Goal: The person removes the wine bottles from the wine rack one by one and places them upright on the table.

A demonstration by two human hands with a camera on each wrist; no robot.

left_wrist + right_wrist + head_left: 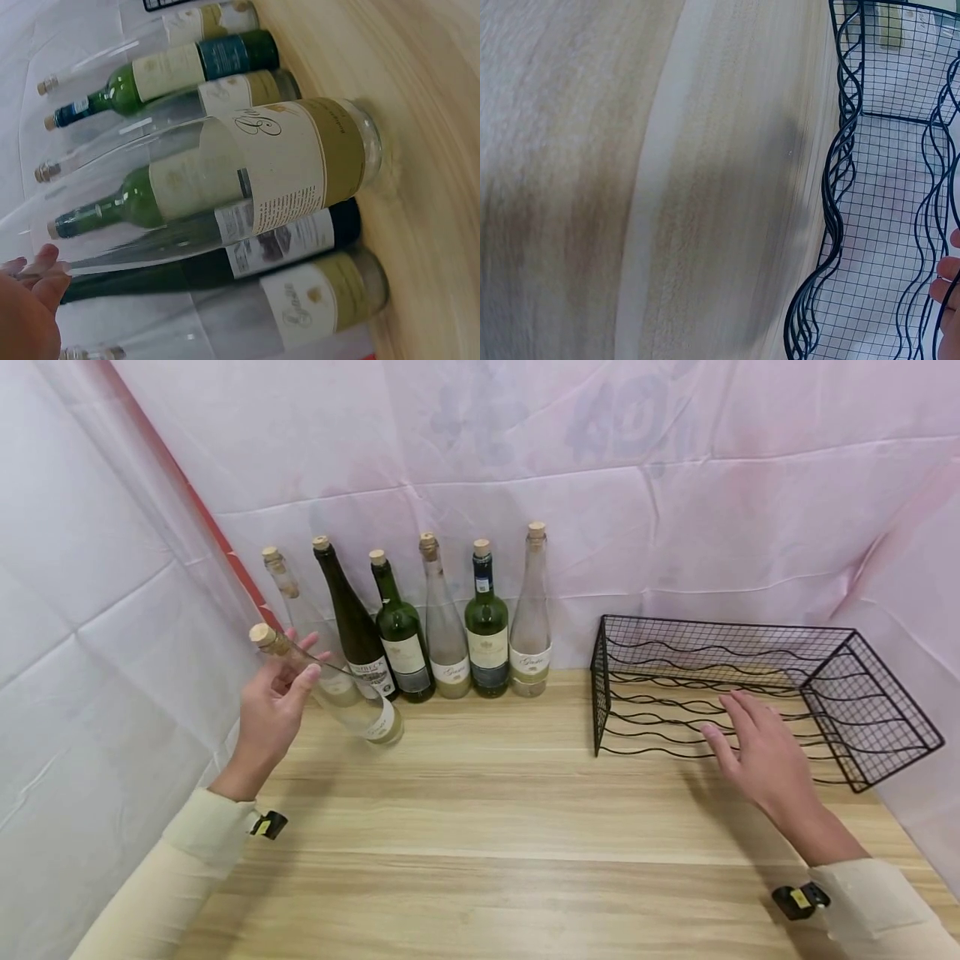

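My left hand [270,710] grips a clear, corked wine bottle [381,720] by the neck. The bottle leans, its cork towards the left and its base towards the right, in front of the row of bottles. In the left wrist view its white and gold label [285,161] faces the camera, and fingers [46,266] lie along the neck. Over the black wire rack [712,647], my right hand [768,760] hovers with relaxed fingers, overlapping its wavy front bars. Only a few of that hand's fingertips [946,279] show in the right wrist view.
Along the back cloth stand several corked bottles: a dark one [352,610], a green one [403,652], another green one [487,647] and clear ones, including one at the right end [530,635]. White cloth walls [525,443] enclose the wooden table [487,827].
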